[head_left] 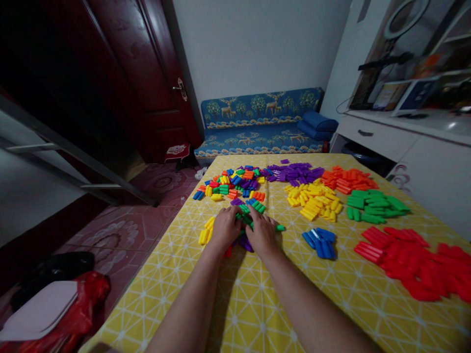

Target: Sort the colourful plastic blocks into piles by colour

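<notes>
Plainly, both hands lie palm down on the surface (239, 309), a table under a yellow cloth printed with white geometric lines. The left hand (223, 228) is curled, its fingertips on a small cluster of green plastic pegs (246, 212). The right hand (262, 235) lies flatter just beside it, its fingers on the same cluster. Whether either hand pinches a peg I cannot tell, since the fingers hide it.

Short yellow pegs (205, 232) lie just left of the left hand, and a purple peg (244, 242) shows between the wrists. Beyond the fingertips sits a mixed heap (235, 184) of smooth, rounded pegs. To the right lie sorted ones: a purple heap (298, 172), an orange heap (344, 179), a yellow heap (314, 201), a green heap (373, 206), a blue heap (320, 240) and a red heap (412, 260).
</notes>
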Demonstrator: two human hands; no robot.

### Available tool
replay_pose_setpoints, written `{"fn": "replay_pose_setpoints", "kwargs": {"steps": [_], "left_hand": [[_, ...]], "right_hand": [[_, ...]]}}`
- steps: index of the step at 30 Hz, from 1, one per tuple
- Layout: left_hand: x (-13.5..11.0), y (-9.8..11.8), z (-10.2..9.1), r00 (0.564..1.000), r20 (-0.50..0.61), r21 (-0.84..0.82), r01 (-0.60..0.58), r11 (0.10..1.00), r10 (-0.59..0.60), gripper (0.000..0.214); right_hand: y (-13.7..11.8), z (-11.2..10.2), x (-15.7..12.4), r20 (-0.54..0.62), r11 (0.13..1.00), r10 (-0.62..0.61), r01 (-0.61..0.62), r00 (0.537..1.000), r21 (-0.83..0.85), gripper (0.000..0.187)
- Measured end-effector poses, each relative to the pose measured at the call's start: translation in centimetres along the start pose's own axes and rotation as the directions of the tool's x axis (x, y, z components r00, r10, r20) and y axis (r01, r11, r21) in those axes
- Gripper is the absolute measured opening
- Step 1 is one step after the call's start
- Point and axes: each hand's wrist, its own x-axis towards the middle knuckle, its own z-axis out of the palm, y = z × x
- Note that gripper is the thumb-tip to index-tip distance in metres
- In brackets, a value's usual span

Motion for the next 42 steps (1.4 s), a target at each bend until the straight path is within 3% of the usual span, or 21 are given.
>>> {"fn": "replay_pose_setpoints", "kwargs": {"steps": [7, 16, 21, 25, 28, 32, 35, 39, 41, 42], "left_hand": [[0.0, -0.3, 0.3, 0.999, -0.033, -0.106, 0.025, 0.994, -0.029, 0.023], [0.0, 0.0, 0.0, 0.999, -0.038, -0.174, -0.045, 0.984, 0.039, 0.04], [0.0, 0.1, -0.3, 0.994, 0.02, -0.133, -0.104, 0.986, 0.108, 0.036], [0.2, -0.1, -0.3, 0.994, -0.008, -0.166, -0.107, 0.98, 0.107, 0.032], [0.3, -0.4, 0.0, 0.996, -0.035, -0.187, -0.086, 0.979, 0.081, 0.032], [0.5, -1.0, 0.3, 0.997, -0.07, -0.178, 0.008, 0.984, -0.021, 0.031], [0.6, -1.3, 0.1, 0.985, -0.162, -0.249, 0.016, 0.968, -0.058, 0.032], [0.7, -0.6, -0.6, 0.943, -0.315, -0.503, -0.073, 0.861, -0.104, 0.032], [0.8, 0.2, -0.8, 0.937, -0.28, -0.746, -0.075, 0.662, -0.21, 0.031], [0.9, 0.6, -0.9, 0.94, -0.216, -0.865, -0.06, 0.497, -0.263, 0.034]], "right_hand": [[0.0, 0.0, 0.1, -0.032, 0.99, 0.042, -0.038, 0.999, 0.134, 0.044], [0.2, -0.3, 0.2, -0.157, 0.949, -0.004, 0.053, 0.988, 0.31, 0.033], [0.3, -0.3, 0.2, -0.211, 0.943, -0.025, 0.093, 0.977, 0.318, 0.027], [0.4, -0.2, 0.1, -0.175, 0.964, -0.038, 0.082, 0.984, 0.252, 0.029], [0.5, -0.2, 0.0, -0.141, 0.977, -0.023, 0.053, 0.99, 0.209, 0.025], [0.7, -0.4, 0.1, -0.272, 0.96, 0.02, 0.057, 0.962, 0.273, 0.021], [0.7, -0.3, 0.1, -0.314, 0.932, 0.032, 0.085, 0.949, 0.352, 0.022], [0.4, 0.0, 0.0, -0.306, 0.89, 0.044, 0.102, 0.951, 0.445, 0.027], [0.1, -0.1, -0.1, -0.317, 0.855, 0.038, 0.134, 0.948, 0.502, 0.025], [-0.1, -0.3, -0.1, -0.326, 0.838, 0.033, 0.151, 0.945, 0.524, 0.024]]}}
